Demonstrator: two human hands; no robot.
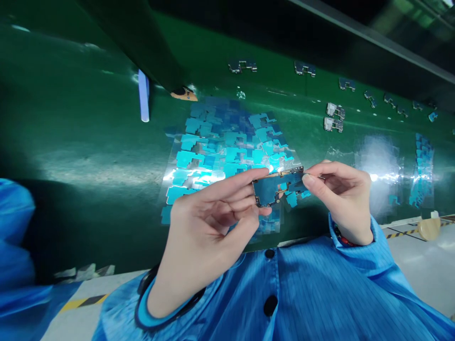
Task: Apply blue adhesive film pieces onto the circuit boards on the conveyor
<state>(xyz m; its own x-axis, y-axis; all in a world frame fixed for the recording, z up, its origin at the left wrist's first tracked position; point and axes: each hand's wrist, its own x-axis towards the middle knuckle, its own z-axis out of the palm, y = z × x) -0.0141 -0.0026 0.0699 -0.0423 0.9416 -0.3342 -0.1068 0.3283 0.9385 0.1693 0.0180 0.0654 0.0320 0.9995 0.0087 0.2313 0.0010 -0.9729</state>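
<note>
A dark circuit board (267,190) with a notch in its lower edge is held up in front of my chest, tilted slightly. My left hand (220,208) has its fingers and thumb around the board's left end. At the right end, my right hand (339,189) pinches the board's corner between thumb and index finger. Beneath the board, clear sheets with blue cut-out film pieces (190,157) cover part of the green table (95,142). The fingertips behind the board are partly hidden.
Several circuit boards (304,69) lie in a row along the back, with two silvery ones (333,124) nearer. A pale purple strip (143,96) lies at the left. More blue film (422,168) is at the right. Another person's blue sleeve (14,237) shows at the left edge.
</note>
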